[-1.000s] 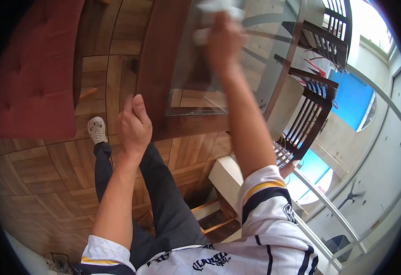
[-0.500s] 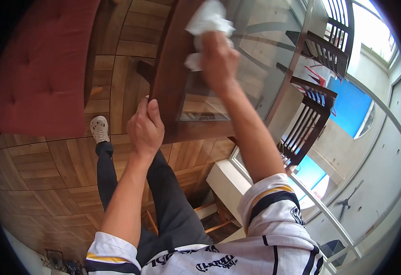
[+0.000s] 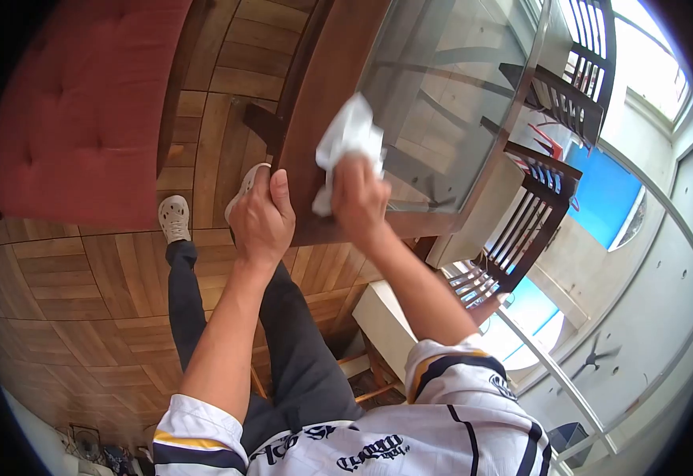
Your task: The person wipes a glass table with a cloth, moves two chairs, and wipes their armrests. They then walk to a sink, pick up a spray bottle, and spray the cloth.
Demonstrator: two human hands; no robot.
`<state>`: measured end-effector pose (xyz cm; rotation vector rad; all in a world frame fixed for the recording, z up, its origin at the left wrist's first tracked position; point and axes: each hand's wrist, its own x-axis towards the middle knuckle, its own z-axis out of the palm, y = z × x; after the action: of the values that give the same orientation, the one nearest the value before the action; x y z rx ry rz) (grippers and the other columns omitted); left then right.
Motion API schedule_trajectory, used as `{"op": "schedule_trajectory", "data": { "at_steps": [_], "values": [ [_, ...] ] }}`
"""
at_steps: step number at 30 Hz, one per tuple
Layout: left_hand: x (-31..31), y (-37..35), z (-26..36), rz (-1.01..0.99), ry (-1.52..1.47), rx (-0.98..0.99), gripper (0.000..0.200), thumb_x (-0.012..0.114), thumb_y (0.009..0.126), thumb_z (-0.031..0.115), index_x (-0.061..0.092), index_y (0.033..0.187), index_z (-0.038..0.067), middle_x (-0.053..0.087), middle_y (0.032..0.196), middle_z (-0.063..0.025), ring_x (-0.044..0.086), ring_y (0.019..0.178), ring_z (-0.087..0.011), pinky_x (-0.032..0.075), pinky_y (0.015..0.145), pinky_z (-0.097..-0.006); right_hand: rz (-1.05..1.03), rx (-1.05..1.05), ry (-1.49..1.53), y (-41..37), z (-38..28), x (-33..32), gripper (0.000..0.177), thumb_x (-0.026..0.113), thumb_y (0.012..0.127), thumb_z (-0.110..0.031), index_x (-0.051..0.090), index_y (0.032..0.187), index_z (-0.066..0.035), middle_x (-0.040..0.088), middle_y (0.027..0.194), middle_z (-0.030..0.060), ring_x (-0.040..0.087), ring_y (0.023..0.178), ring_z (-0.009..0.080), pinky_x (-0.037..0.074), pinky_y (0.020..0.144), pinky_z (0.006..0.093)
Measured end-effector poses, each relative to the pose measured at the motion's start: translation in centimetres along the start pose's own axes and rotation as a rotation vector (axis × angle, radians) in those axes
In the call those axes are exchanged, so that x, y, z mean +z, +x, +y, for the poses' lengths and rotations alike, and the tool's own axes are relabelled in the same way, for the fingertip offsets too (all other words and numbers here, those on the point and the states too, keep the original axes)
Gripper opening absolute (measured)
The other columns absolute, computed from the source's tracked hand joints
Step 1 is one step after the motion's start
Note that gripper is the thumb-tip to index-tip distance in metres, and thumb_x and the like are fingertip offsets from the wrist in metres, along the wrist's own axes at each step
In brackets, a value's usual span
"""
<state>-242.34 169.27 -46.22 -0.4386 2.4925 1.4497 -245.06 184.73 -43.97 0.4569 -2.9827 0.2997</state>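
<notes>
My right hand (image 3: 360,194) is closed on a crumpled, thin white cloth (image 3: 350,135). The cloth lies against the brown wooden border of a glass-topped table (image 3: 327,87), close to its near corner, and partly overlaps the glass panel (image 3: 449,95). At the table's left edge is my left hand (image 3: 262,216), its fingers curled at the rim and its thumb pointing up along the side. Part of its grip on the edge is hidden.
A red tufted bench cushion (image 3: 85,119) is on the left. Dark slatted chairs (image 3: 533,214) stand along the table's right side. Below the table, a light-coloured box-like piece (image 3: 390,317) sits on the parquet floor (image 3: 85,278). My feet in pale clogs (image 3: 174,217) are at left.
My right hand has drawn the cloth down along the table border toward me, to the near corner. My left hand stays at the edge, shifted slightly in view.
</notes>
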Motion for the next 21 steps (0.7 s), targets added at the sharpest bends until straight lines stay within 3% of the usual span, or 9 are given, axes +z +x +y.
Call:
{"op": "schedule_trajectory", "data": {
  "at_steps": [5,8,10,13,14,15,16,18,21],
  "values": [
    [0.1,-0.2,-0.2,0.019,-0.03,0.031,0.042,0.033,0.102,0.035,0.051,0.08,0.004,0.056,0.057,-0.0193,0.057,0.058,-0.0425,0.043,0.05,-0.0479,0.117,-0.045,-0.126,4.9,6.6,1.1,0.008,0.058,0.087,-0.012,0.053,0.082,-0.008,0.056,0.066,0.0114,0.056,0.049,0.0247,0.041,0.04,0.0377],
    [0.2,-0.1,0.1,0.009,-0.033,-0.001,0.042,0.033,0.102,0.035,0.051,0.079,0.004,0.056,0.057,-0.0194,0.057,0.058,-0.043,0.043,0.05,-0.0486,0.256,0.084,-0.134,18.9,11.8,2.4,0.013,0.051,0.091,-0.019,0.055,0.087,-0.008,0.061,0.072,0.0187,0.06,0.064,0.0404,0.045,0.054,0.0493],
    [-0.2,-0.2,0.3,-0.044,0.009,-0.036,0.043,0.034,0.102,0.035,0.051,0.08,0.004,0.056,0.058,-0.0195,0.057,0.058,-0.0434,0.043,0.05,-0.049,0.175,0.187,-0.154,26.3,14.7,3.0,0.03,0.05,0.09,-0.022,0.054,0.113,-0.004,0.063,0.099,0.0278,0.063,0.089,0.0413,0.048,0.083,0.0508],
    [-0.2,-0.2,0.6,-0.028,0.041,-0.031,0.043,0.034,0.102,0.036,0.052,0.08,0.003,0.056,0.058,-0.02,0.057,0.059,-0.044,0.043,0.05,-0.0495,0.267,0.136,-0.136,24.7,13.0,2.9,0.027,0.043,0.091,-0.015,0.054,0.114,-0.004,0.065,0.089,0.0252,0.063,0.085,0.0422,0.049,0.077,0.0533],
    [-0.2,0.0,0.6,-0.03,0.038,-0.029,0.044,0.033,0.102,0.036,0.052,0.08,0.004,0.056,0.058,-0.0202,0.057,0.059,-0.0443,0.043,0.051,-0.0499,0.057,0.288,-0.147,22.7,10.5,1.6,0.024,0.041,0.091,-0.013,0.052,0.109,-0.003,0.065,0.082,0.0246,0.064,0.079,0.0435,0.05,0.071,0.0533],
    [-0.3,0.0,0.5,-0.028,0.035,-0.03,0.044,0.033,0.102,0.036,0.052,0.08,0.004,0.056,0.059,-0.0204,0.057,0.06,-0.0446,0.043,0.051,-0.0504,0.315,-0.022,-0.135,19.1,11.3,3.3,0.011,0.05,0.091,-0.016,0.056,0.087,-0.007,0.062,0.074,0.0188,0.061,0.067,0.0402,0.046,0.056,0.0495],
    [-0.2,-0.2,0.5,-0.03,0.034,-0.035,0.045,0.032,0.102,0.037,0.053,0.08,0.004,0.057,0.059,-0.0206,0.057,0.06,-0.0449,0.043,0.051,-0.0508,0.084,0.099,-0.077,15.9,8.7,1.6,0.021,0.049,0.09,-0.015,0.057,0.105,-0.002,0.062,0.095,0.018,0.063,0.075,0.0386,0.05,0.063,0.0494],
    [0.3,-0.2,0.4,0.025,0.026,0.0,0.045,0.031,0.102,0.038,0.053,0.08,0.004,0.057,0.06,-0.0209,0.057,0.061,-0.0454,0.043,0.052,-0.0516,-0.066,0.174,0.06,9.3,5.3,-0.4,0.039,0.053,0.09,-0.012,0.051,0.127,-0.001,0.061,0.097,0.0197,0.063,0.077,0.0394,0.053,0.071,0.048],
    [0.5,-0.4,0.0,0.048,0.021,0.011,0.046,0.031,0.102,0.038,0.053,0.08,0.004,0.057,0.06,-0.0214,0.057,0.062,-0.0458,0.043,0.052,-0.0522,-0.039,0.241,0.341,4.7,3.8,-3.3,0.036,0.051,0.094,-0.01,0.052,0.129,-0.002,0.058,0.093,0.0136,0.059,0.069,0.0242,0.051,0.064,0.0321]
  ]
}}
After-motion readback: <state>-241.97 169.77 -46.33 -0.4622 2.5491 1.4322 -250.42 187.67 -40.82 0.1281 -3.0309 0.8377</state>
